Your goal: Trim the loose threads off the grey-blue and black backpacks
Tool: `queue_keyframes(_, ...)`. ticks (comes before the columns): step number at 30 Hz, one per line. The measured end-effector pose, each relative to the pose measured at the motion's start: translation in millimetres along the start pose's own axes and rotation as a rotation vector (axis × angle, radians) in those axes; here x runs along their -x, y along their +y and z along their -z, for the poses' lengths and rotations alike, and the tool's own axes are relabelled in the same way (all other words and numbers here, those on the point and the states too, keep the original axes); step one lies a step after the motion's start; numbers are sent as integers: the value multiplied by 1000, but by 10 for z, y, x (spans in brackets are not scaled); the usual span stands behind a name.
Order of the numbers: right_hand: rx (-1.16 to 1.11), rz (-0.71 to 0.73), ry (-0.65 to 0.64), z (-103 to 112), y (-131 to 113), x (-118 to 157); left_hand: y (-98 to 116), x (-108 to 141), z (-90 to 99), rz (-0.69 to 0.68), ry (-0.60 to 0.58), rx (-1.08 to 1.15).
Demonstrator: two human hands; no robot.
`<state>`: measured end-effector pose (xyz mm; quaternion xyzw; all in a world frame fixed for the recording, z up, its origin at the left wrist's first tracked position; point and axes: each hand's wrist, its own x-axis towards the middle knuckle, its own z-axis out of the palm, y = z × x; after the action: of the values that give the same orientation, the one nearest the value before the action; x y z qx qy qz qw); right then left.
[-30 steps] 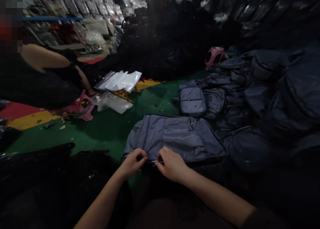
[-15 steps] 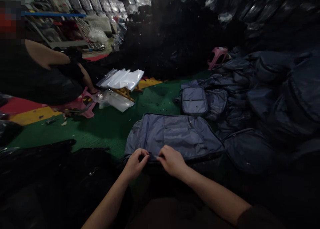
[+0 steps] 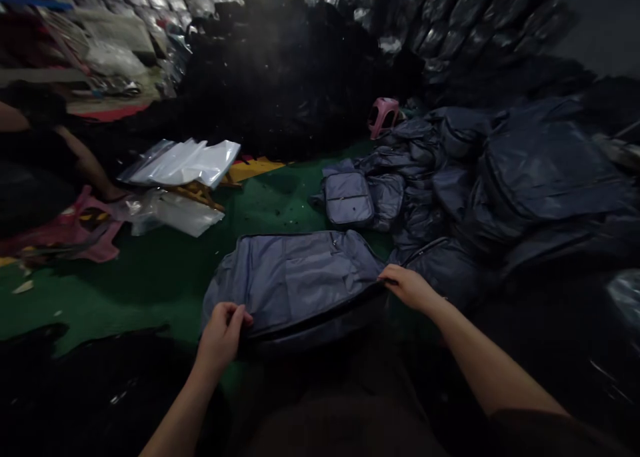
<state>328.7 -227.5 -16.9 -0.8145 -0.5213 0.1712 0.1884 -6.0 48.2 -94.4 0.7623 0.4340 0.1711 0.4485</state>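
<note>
An opened grey-blue bag [image 3: 295, 284] lies on the floor with its lined inside facing up and a zip pocket showing. A dark zipper edge [image 3: 320, 316] runs along its near side. My left hand [image 3: 223, 337] pinches the near left corner of the bag. My right hand [image 3: 407, 287] holds the far right end of the same edge between thumb and fingers. The two hands are well apart, and the bag's underside is hidden.
A heap of dark navy bags [image 3: 500, 177] and a small grey pouch [image 3: 349, 199] lie to the right. Clear plastic bags [image 3: 180, 164] rest on a wooden stand at the left, near pink stools [image 3: 85, 234]. A co-worker's arm [image 3: 80, 157] is at far left. Black sacks [image 3: 90, 390] lie in front.
My hands have moved apart from the middle of the near edge toward its two ends, and the edge now stretches between them. The whole scene has shifted left in view.
</note>
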Motion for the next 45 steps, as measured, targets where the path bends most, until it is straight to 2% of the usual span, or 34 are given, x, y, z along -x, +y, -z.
queue_keyframes(3, -190, 34, 106, -47, -110, 12, 36, -81, 3, 80, 92, -24)
queue_keyframes(4, -246, 48, 129, -50, -181, 18, 83, -92, -7, 53, 133, -38)
queue_keyframes(6, -338, 77, 149, -50, -356, 28, 265, -66, -64, -116, 139, -95)
queue_keyframes(7, -381, 88, 153, -51, -449, 29, 399, -27, -115, -235, 94, -131)
queue_keyframes(9, -464, 103, 162, -62, -626, 20, 723, 86, -258, -458, -102, -176)
queue_keyframes(10, -502, 110, 169, -72, -700, 12, 892, 146, -342, -533, -165, -171)
queue_keyframes(13, -574, 140, 173, -96, -845, 9, 1302, 256, -578, -672, -265, -158)
queue_keyframes(15, -590, 158, 169, -97, -877, 45, 1432, 233, -675, -725, -322, -170)
queue_keyframes(19, -579, 163, 196, -124, -854, 210, 1391, 53, -730, -768, -429, -225)
queue_keyframes(22, -510, 180, 220, -223, -808, 350, 1325, 2, -717, -778, -425, -322)
queue_keyframes(26, -403, 154, 350, -334, -671, 483, 1480, 209, -686, -849, -373, -424)
queue_keyframes(29, -318, 144, 464, -347, -526, 591, 1687, 442, -727, -878, -412, -534)
queue_keyframes(32, -199, 44, 600, -418, -473, 763, 1778, 585, -857, -863, -470, -622)
queue_keyframes(34, -159, -12, 632, -538, -520, 888, 1758, 624, -963, -831, -499, -634)
queue_keyframes(37, -182, -17, 593, -753, -644, 1005, 1682, 658, -1091, -782, -512, -610)
queue_keyframes(39, -219, -54, 657, -845, -704, 1016, 1629, 684, -1141, -780, -497, -582)
queue_keyframes(45, -341, -154, 860, -803, -639, 1003, 1406, 728, -1155, -852, -376, -414)
